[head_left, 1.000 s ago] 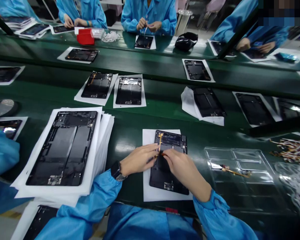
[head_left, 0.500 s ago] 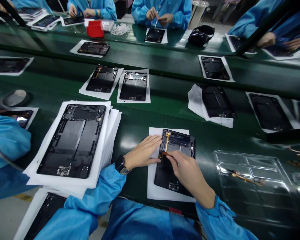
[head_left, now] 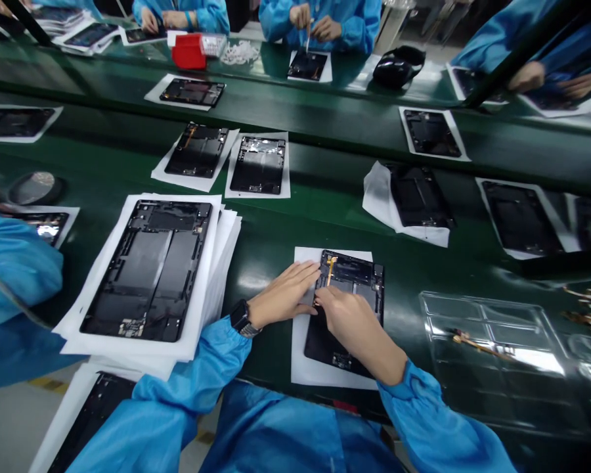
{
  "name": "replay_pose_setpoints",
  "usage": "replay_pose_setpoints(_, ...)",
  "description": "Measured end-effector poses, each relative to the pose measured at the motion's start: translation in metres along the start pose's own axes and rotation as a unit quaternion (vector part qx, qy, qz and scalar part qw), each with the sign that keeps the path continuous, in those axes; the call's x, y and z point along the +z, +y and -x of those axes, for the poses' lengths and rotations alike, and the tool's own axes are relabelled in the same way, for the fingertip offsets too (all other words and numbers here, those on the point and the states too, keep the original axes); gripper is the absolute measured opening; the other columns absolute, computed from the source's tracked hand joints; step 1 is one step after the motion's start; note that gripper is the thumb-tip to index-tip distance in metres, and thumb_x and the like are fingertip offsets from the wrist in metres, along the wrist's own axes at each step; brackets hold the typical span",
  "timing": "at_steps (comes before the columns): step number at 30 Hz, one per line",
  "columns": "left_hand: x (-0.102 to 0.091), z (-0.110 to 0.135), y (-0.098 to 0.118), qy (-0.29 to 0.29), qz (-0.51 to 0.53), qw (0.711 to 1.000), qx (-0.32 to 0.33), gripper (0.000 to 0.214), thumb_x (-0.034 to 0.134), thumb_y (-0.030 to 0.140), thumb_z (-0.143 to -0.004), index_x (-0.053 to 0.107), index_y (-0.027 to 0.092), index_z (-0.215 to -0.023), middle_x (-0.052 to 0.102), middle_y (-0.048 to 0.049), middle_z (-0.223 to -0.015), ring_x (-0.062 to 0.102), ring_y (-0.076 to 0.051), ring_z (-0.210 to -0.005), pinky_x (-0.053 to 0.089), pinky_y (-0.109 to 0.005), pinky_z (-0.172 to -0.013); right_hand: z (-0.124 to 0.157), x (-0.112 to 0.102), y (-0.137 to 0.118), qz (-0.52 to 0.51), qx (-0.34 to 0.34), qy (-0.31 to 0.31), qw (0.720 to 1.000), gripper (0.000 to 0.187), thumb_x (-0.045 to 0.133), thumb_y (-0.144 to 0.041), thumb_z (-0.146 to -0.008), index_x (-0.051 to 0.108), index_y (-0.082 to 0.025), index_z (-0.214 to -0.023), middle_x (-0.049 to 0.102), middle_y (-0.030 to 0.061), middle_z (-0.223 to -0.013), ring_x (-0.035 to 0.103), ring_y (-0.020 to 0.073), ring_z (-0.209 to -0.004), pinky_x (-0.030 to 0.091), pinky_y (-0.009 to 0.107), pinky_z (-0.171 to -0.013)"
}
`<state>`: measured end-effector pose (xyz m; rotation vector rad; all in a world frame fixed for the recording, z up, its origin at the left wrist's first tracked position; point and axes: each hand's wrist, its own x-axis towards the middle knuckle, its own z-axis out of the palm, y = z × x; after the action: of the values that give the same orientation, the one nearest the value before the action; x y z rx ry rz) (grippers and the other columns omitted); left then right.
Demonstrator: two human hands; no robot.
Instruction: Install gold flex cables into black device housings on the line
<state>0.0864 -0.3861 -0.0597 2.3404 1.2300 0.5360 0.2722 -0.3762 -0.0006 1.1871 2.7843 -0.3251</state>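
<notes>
A black tablet housing [head_left: 337, 338] lies on a white paper sheet [head_left: 303, 364] in front of me. An orange flex cable [head_left: 331, 269] runs down its upper left part. Stretched out flat, my left hand [head_left: 283, 295] rests its fingertips against the housing's left edge. My right hand [head_left: 352, 322] reaches over the housing with bent fingers pressed together at the cable's lower end, near that same edge. The fingertips and the end of the cable are mostly hidden behind the hand.
A stack of tablet housings [head_left: 148, 276] with paper sheets stands at left. On the right lies a clear plastic tray [head_left: 492, 387] holding a loose flex cable [head_left: 477, 343]. More housings [head_left: 259, 167] sit along the green bench [head_left: 320, 217]. A co-worker's sleeve [head_left: 17, 263] is at far left; others work opposite.
My right hand has shifted slightly left and turned, its fingers now covering the cable's lower end. The left hand stays at the housing's edge. The view has moved a little.
</notes>
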Motion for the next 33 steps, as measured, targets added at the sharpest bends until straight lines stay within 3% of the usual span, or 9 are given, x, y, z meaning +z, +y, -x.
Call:
replay_pose_setpoints(5, 0.001, 0.0, -0.001, 0.004, -0.005, 1.0, 0.011, 0.089, 0.077, 0.041, -0.078, 0.027, 0.015, -0.148, 0.033, -0.0184, -0.153, 0.024, -0.027, -0.146, 0.024, -0.044, -0.12, 0.009, 0.001, 0.008, 0.026, 0.032, -0.001, 0.999, 0.018, 0.045, -0.005, -0.092, 0.059, -0.016, -0.092, 0.067, 0.0055, -0.084, 0.064, 0.0191, -0.068, 0.037, 0.029, -0.057)
replay_pose_setpoints(20, 0.003, 0.003, -0.004, 0.006, 0.003, 1.0, 0.008, 0.087, 0.075, 0.042, -0.08, 0.026, 0.017, -0.148, 0.032, -0.0192, -0.152, 0.025, -0.028, -0.145, 0.025, -0.048, -0.118, 0.004, 0.008, 0.0, 0.025, 0.01, 0.008, 1.0, 0.019, 0.044, -0.004, -0.091, 0.058, -0.017, -0.09, 0.066, 0.006, -0.085, 0.064, 0.0198, -0.069, 0.038, 0.029, -0.056)
replay_pose_setpoints(24, -0.01, -0.007, 0.001, -0.013, -0.001, 1.0, 0.007, 0.069, 0.072, 0.036, -0.083, 0.04, 0.016, -0.14, 0.041, -0.0174, -0.146, 0.036, -0.029, -0.139, 0.033, -0.046, -0.114, -0.002, 0.004, -0.002, -0.027, 0.009, 0.023, 0.999, 0.021, 0.044, -0.002, -0.088, 0.06, -0.015, -0.09, 0.067, 0.0078, -0.085, 0.066, 0.0215, -0.074, 0.043, 0.029, -0.061)
replay_pose_setpoints(26, -0.017, -0.027, 0.007, -0.002, -0.029, 0.999, -0.022, 0.044, 0.064, 0.03, -0.09, 0.051, 0.016, -0.129, 0.052, -0.0137, -0.135, 0.046, -0.027, -0.129, 0.04, -0.043, -0.107, 0.005, 0.005, 0.005, -0.127, 0.026, 0.086, 0.988, 0.021, 0.044, -0.008, -0.091, 0.063, -0.016, -0.094, 0.069, 0.0087, -0.09, 0.067, 0.0223, -0.081, 0.048, 0.031, -0.07)
replay_pose_setpoints(27, -0.018, -0.041, 0.011, 0.009, -0.052, 0.998, -0.045, 0.033, 0.058, 0.027, -0.093, 0.055, 0.015, -0.123, 0.056, -0.0123, -0.128, 0.05, -0.026, -0.122, 0.042, -0.042, -0.103, 0.011, 0.006, 0.011, -0.2, 0.045, 0.136, 0.969, 0.02, 0.044, -0.013, -0.093, 0.063, -0.017, -0.097, 0.07, 0.0089, -0.094, 0.067, 0.0225, -0.086, 0.05, 0.033, -0.076)
replay_pose_setpoints(29, -0.016, -0.073, 0.017, 0.026, -0.099, 0.991, -0.084, 0.021, 0.051, 0.025, -0.096, 0.06, 0.014, -0.112, 0.059, -0.0115, -0.115, 0.052, -0.026, -0.112, 0.044, -0.041, -0.095, 0.03, 0.012, 0.026, -0.37, 0.11, 0.235, 0.892, 0.019, 0.049, -0.025, -0.093, 0.064, -0.018, -0.101, 0.07, 0.0086, -0.098, 0.067, 0.0224, -0.088, 0.053, 0.036, -0.081)
replay_pose_setpoints(31, -0.009, -0.101, 0.021, 0.019, -0.128, 0.988, -0.09, 0.015, 0.052, 0.022, -0.095, 0.062, 0.013, -0.101, 0.058, -0.0122, -0.109, 0.05, -0.027, -0.108, 0.043, -0.041, -0.093, 0.056, 0.02, 0.042, -0.523, 0.194, 0.291, 0.778, 0.024, 0.057, -0.037, -0.088, 0.065, -0.017, -0.098, 0.071, 0.008, -0.091, 0.068, 0.0223, -0.08, 0.056, 0.036, -0.073)
replay_pose_setpoints(33, -0.004, -0.118, 0.02, 0.009, -0.136, 0.987, -0.085, 0.012, 0.052, 0.018, -0.093, 0.063, 0.012, -0.092, 0.057, -0.0127, -0.105, 0.05, -0.027, -0.105, 0.041, -0.041, -0.092, 0.086, 0.029, 0.057, -0.623, 0.264, 0.308, 0.669, 0.03, 0.067, -0.043, -0.08, 0.067, -0.017, -0.094, 0.07, 0.0065, -0.08, 0.067, 0.0215, -0.07, 0.057, 0.033, -0.062)
